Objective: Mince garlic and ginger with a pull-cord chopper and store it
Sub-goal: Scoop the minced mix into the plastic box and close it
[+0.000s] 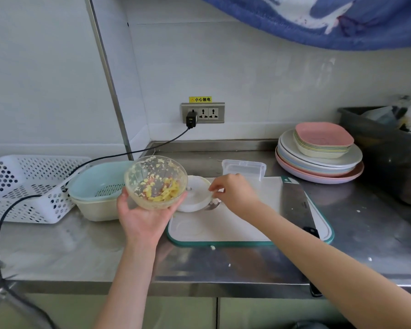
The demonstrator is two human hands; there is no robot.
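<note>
My left hand [142, 219] holds the clear chopper bowl [155, 182] from below, lifted off the counter and tilted toward me. Yellow minced bits with some red lie at its bottom and stick to its walls. The white chopper lid [195, 198] rests on the cutting board [223, 229] just behind the bowl. My right hand [235, 195] is over the board, fingertips pinched together at the lid's right rim. A metal spoon [212, 205] pokes out beneath that hand. I cannot see what the fingers grip. A clear lidded storage box [243, 168] stands behind the board.
A cleaver [294, 200] lies along the board's right side. Stacked plates [318, 160] and a dark bin [389, 157] stand at the right. A blue-and-cream colander [97, 193] and a white basket [26, 186] stand at the left, with a black cable [0, 233] trailing over the counter.
</note>
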